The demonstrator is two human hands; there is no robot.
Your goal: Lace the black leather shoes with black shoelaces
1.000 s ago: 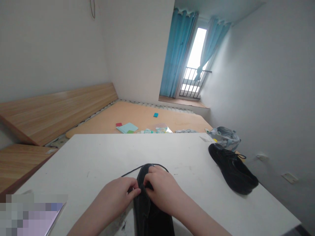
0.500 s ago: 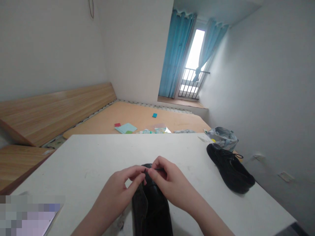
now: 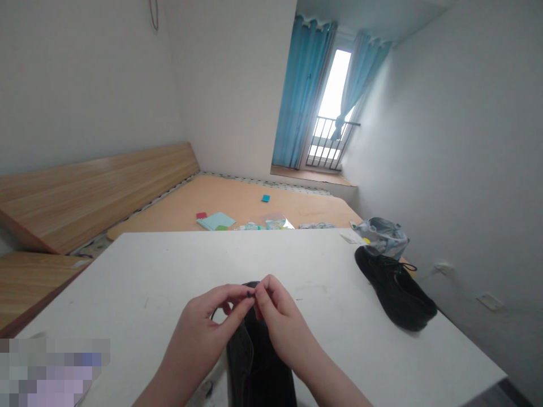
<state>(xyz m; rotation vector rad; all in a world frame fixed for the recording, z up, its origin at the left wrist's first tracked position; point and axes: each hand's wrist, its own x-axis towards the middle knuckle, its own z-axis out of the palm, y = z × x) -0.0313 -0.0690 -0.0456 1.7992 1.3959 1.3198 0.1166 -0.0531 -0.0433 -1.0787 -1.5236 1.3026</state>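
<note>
A black shoe [image 3: 269,376] stands on the white table in front of me, its toe end pointing away and its near end cut off by the lower edge. Over its front part, my left hand [image 3: 203,328] pinches a dark shoelace [image 3: 250,293] between thumb and index finger. My right hand [image 3: 285,328] is closed in a pinch on the same lace, fingertips touching those of the left. A thin dark loop shows beside the left fingers. The hands hide much of the shoe's lacing. Its mate, a black laced shoe [image 3: 392,291], lies to the right.
Behind that second shoe sits a grey-blue bag [image 3: 385,236] at the corner of the white table [image 3: 161,260]. A blurred purple item [image 3: 59,379] lies front left. Beyond, a tan bed surface [image 3: 229,189] bears papers and plastic packets.
My right hand has shifted slightly left and turned, with its fingertips now closer against the left ones. The dark lace end shows more plainly between them. The shoes stay in place.
</note>
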